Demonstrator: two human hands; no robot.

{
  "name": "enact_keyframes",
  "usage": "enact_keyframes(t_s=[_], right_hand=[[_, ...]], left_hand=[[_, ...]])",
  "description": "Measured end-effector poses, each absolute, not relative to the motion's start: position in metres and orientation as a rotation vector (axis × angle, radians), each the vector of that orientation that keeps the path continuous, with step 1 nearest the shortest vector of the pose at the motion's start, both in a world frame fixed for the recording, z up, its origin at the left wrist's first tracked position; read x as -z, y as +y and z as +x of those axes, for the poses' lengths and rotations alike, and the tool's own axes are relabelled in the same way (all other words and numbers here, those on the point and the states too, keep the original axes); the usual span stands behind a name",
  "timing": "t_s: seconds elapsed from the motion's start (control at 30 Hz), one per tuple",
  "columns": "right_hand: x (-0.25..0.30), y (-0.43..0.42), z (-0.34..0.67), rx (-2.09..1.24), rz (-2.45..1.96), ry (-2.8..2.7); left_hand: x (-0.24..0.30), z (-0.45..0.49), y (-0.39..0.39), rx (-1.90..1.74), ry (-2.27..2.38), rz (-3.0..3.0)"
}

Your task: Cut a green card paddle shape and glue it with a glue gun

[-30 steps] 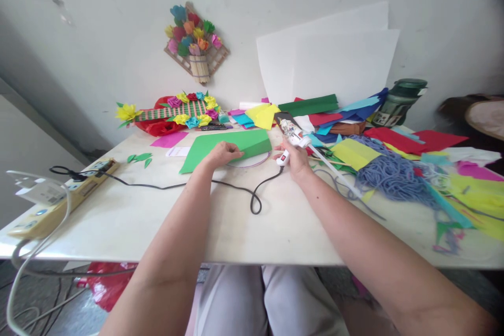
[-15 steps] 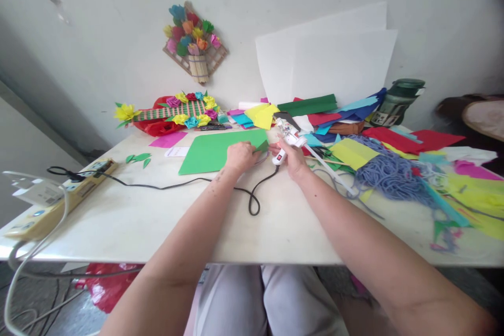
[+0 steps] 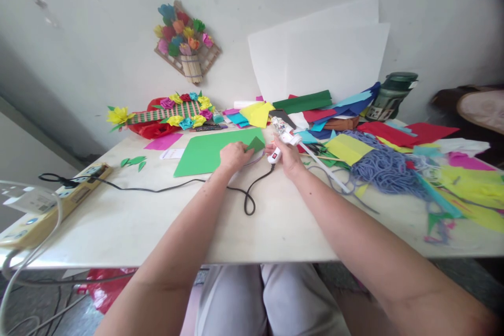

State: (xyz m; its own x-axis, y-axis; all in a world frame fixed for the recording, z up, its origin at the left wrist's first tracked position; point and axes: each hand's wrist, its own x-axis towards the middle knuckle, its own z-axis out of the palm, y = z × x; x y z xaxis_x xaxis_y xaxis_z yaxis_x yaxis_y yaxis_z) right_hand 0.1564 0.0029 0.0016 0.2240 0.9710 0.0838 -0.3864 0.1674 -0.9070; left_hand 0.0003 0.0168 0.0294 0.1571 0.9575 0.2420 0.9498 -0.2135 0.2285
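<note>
In my right hand point(image 3: 287, 156) is a white hot glue gun point(image 3: 274, 155), with fingers wrapped round its handle and a long glue stick point(image 3: 321, 164) sticking out toward the lower right. Its black cord point(image 3: 249, 197) loops on the table below. My left hand point(image 3: 233, 157) is closed on a small dark green piece of paper point(image 3: 255, 144), over the right part of a bright green board point(image 3: 197, 152). The gun is just right of this paper; I cannot tell whether they touch. Several cut green paper leaves point(image 3: 136, 160) lie to the left of the board.
A yellow power strip point(image 3: 82, 191) stands at the left edge. A flower-decorated craft point(image 3: 165, 114) lies at the back left. Coloured paper point(image 3: 350, 149), blue yarn point(image 3: 384, 170) and a dark green bottle point(image 3: 391, 97) crowd the right side. White sheets point(image 3: 318, 58) lean on the wall.
The view has shifted slightly. The dark green paper shows more fully beside my left hand. Both hands keep their holds and have hardly moved.
</note>
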Motion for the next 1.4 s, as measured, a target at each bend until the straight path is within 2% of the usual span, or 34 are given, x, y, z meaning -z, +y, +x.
enact_keyframes(t_s=[0.17, 0.43, 0.73, 1.4], right_hand=[[-0.007, -0.004, 0.157, -1.154, -0.898, -0.819], [-0.007, -0.006, 0.158, -1.097, -0.912, -0.798], [-0.01, -0.013, 0.157, -1.108, -0.85, -0.862], [-0.015, -0.027, 0.163, -1.13, -0.932, -1.566]], left_hand=[[-0.032, -0.029, 0.024, -0.507, 1.538, 2.601], [-0.033, -0.06, 0.031, -0.503, 1.301, 2.432], [-0.023, -0.066, 0.03, -0.751, 1.425, 2.206], [-0.021, -0.087, 0.03, -0.757, 1.443, 2.176]])
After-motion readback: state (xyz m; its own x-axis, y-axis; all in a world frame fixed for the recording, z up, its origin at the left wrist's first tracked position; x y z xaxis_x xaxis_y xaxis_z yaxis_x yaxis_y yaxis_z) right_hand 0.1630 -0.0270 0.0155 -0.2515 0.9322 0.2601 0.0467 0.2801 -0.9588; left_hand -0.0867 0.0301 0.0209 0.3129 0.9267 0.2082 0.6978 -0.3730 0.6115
